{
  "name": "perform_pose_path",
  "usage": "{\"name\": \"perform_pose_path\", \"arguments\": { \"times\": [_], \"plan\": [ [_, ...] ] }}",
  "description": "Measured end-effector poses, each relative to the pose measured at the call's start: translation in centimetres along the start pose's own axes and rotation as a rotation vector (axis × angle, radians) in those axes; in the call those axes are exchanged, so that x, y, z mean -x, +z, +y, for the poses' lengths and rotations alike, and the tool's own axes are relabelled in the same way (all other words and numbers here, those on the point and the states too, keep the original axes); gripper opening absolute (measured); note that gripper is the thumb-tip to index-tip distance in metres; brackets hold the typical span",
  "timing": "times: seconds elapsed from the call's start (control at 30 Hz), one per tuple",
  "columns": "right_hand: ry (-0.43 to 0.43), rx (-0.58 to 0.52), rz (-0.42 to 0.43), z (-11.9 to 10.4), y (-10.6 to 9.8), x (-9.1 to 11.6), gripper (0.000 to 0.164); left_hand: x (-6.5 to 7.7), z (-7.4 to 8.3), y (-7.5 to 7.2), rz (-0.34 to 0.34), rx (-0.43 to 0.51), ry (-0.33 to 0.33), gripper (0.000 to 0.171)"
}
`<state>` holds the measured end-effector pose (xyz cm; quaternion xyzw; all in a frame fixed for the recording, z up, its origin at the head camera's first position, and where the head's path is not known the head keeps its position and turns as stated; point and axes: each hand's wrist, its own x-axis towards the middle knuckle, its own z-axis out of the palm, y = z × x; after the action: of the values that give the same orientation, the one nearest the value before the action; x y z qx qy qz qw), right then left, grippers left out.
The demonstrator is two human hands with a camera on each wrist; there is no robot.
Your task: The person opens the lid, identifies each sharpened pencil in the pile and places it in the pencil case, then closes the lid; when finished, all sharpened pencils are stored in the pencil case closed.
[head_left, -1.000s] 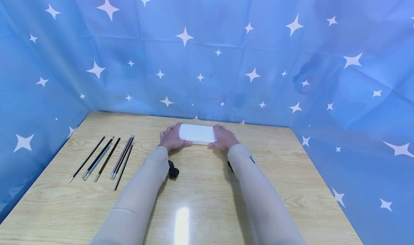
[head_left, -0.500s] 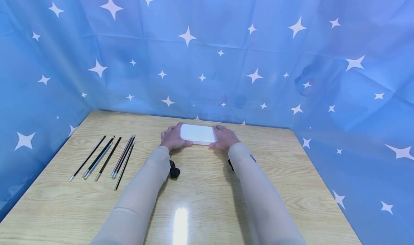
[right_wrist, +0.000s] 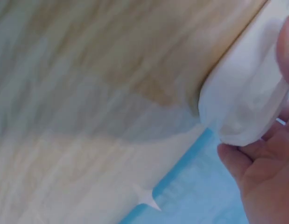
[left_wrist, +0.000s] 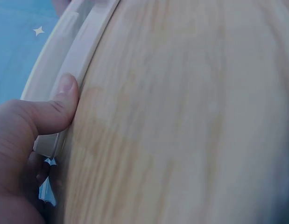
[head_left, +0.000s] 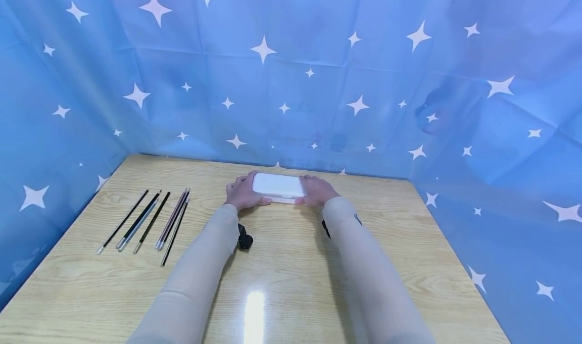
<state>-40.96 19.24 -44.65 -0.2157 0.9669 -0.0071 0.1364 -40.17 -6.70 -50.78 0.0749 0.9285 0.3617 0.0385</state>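
A white, round-cornered box with a lid point(head_left: 278, 185) lies lengthwise near the back of the table, held at both ends. My left hand point(head_left: 244, 191) grips its left end, fingers behind and thumb along the front. In the left wrist view that thumb point(left_wrist: 65, 100) presses the lower front wall, and a seam runs between the lid and the base point(left_wrist: 90, 35). My right hand point(head_left: 317, 190) holds the right end, its thumb at the front by the lid edge. The right wrist view has the box's rounded end point(right_wrist: 242, 98) with the fingers point(right_wrist: 235, 161) curled behind it.
Several thin pencils point(head_left: 154, 223), mostly dark with pale ends, lie slanted on the left of the wooden table point(head_left: 291, 273). A blue curtain with white stars point(head_left: 313, 96) hangs along the back and sides. A black wrist camera point(head_left: 244, 239) sits under the left cuff.
Along the box's front a seam now shows more clearly, the lid edge slightly raised toward the right. The right wrist has shifted a little to the right; the left hand and pencils stay put.
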Motion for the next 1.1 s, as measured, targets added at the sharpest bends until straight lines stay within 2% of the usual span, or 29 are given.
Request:
{"name": "perform_pose_path", "arguments": {
  "times": [0.23, 0.47, 0.83, 0.97, 1.1],
  "plan": [
    [0.01, -0.009, 0.023, -0.4, 0.2, -0.3, 0.095, 0.0, -0.4, -0.2, 0.012, -0.008, -0.008, 0.108],
    [-0.039, -0.044, 0.01, 0.1, -0.1, 0.0, 0.094, -0.2, -0.5, -0.1, 0.01, 0.015, -0.029, 0.108],
    [-0.049, -0.453, -0.026, 2.3, -0.9, 1.1, 0.086, 0.1, -0.3, -0.1, 0.004, 0.011, -0.014, 0.114],
    [-0.062, -0.568, -0.007, 2.8, -1.1, 0.8, 0.076, 0.1, -0.2, -0.2, 0.004, 0.002, -0.014, 0.118],
    [-0.035, -0.693, 0.023, 3.3, -1.2, 0.7, 0.068, -0.3, -0.6, 0.0, -0.001, 0.005, -0.013, 0.119]
  ]
}}
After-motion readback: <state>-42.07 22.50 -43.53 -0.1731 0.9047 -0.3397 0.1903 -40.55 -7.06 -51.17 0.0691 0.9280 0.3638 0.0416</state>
